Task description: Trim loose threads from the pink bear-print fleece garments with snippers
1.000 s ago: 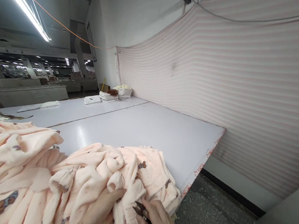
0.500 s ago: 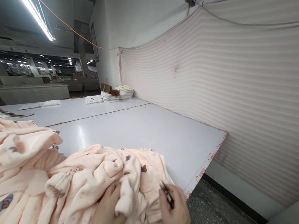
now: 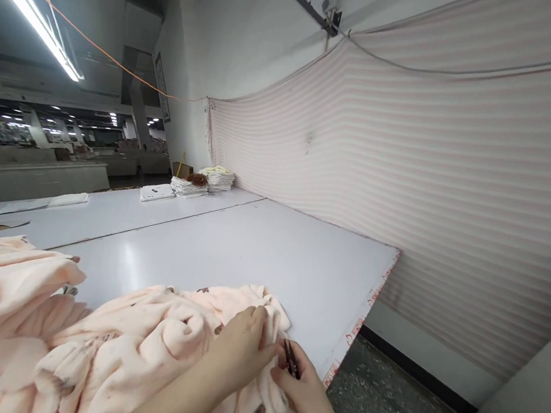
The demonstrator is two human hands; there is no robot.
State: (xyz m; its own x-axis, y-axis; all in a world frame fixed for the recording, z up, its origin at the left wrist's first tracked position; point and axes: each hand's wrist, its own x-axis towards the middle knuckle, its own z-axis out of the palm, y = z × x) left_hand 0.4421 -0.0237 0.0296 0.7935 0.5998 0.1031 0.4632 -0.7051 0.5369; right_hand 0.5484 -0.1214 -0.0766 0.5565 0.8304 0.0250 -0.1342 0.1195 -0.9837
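A heap of pale pink fleece cloth (image 3: 102, 346) printed with small bears lies on the white table (image 3: 260, 251) near its front right corner. My left hand (image 3: 241, 346) grips a fold of this cloth, fingers curled over it. My right hand (image 3: 301, 387) sits just to the right, closed on a small pair of dark thread snips (image 3: 290, 358), whose tips point up at the cloth edge beside the left fingers.
A striped pinkish fabric sheet (image 3: 433, 186) hangs along the wall on the right. Stacks of folded white cloth (image 3: 203, 181) stand at the table's far end. The table's right edge (image 3: 369, 298) drops to a speckled floor (image 3: 391, 408).
The left hand has slid up and forward over the cloth to a new fold. The right hand with the snips came closer to it. The view has tilted slightly.
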